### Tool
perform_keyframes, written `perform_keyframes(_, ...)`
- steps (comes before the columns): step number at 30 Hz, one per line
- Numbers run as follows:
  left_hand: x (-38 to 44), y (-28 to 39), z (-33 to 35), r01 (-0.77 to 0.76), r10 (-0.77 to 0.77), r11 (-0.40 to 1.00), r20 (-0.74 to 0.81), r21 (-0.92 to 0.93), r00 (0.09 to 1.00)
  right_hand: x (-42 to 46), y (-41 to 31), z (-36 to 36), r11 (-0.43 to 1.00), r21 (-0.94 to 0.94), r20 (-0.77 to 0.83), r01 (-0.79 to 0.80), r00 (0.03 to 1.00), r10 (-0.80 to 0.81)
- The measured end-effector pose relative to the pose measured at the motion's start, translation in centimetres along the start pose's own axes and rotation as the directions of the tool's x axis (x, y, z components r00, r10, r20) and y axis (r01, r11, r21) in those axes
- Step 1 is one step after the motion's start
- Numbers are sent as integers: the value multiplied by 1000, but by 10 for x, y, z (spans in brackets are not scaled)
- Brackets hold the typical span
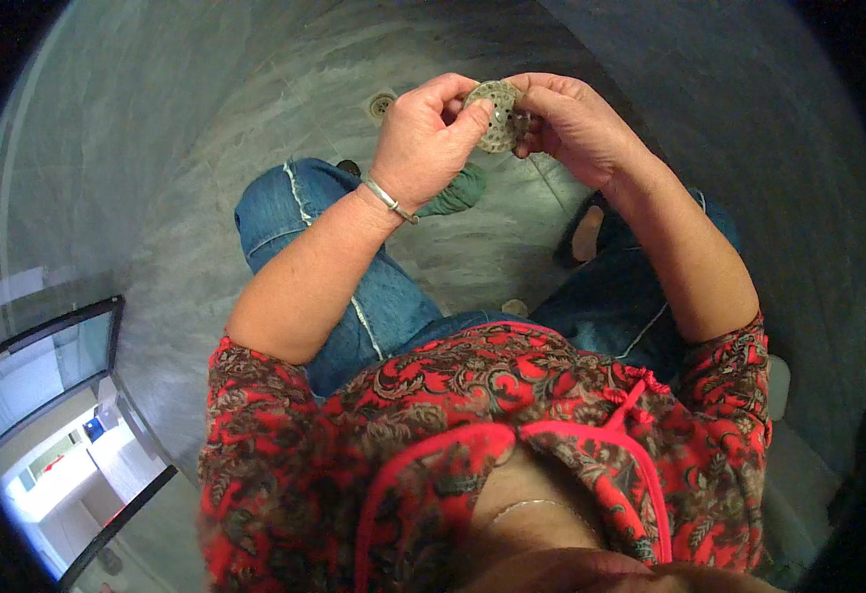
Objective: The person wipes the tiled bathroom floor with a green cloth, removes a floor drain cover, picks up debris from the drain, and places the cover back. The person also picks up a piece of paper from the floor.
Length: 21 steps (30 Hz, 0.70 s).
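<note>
Between both hands, above the floor, is a round perforated drain cover (502, 133), tilted with its holed face partly up. My left hand (429, 133) pinches its left edge, the thumb lying across the face. On the cover's right side, my right hand (570, 122) grips the edge with thumb and fingers; the fingertips look dark and are partly hidden. Beyond my left hand, a round floor drain (381, 106) with a holed strainer is set in the tiles. A green cloth (459, 194) lies on the floor below the hands, partly hidden by my left wrist.
Grey marbled tile floor (314, 126) and walls surround me. My denim-covered knees (277, 204) are on either side. A dark-framed door or window (55, 356) is at the lower left. A small pale round thing (514, 307) lies on the floor between my legs.
</note>
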<state>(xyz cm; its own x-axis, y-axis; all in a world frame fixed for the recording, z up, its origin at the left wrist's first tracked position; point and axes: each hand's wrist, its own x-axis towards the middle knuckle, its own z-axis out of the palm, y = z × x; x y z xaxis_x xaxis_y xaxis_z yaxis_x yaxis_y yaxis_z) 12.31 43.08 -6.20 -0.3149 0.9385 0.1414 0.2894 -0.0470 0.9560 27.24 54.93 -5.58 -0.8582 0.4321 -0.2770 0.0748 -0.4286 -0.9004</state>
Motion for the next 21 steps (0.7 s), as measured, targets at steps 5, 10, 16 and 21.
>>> perform_keyframes(5,2,4,-2,48,-52,992,-35,-115,998,0,3,7,996,86,-55,0,998,5)
perform_keyframes(10,3,2,-6,70,-73,991,-22,-117,997,0,1,7,988,156,-38,5,999,1)
perform_keyframes(16,2,-3,1,36,-41,996,-64,-80,997,1,6,6,998,60,-96,-15,995,20)
perform_keyframes(21,4,2,-4,108,-118,974,-38,-199,992,-3,-2,12,998,55,-107,19,994,-13)
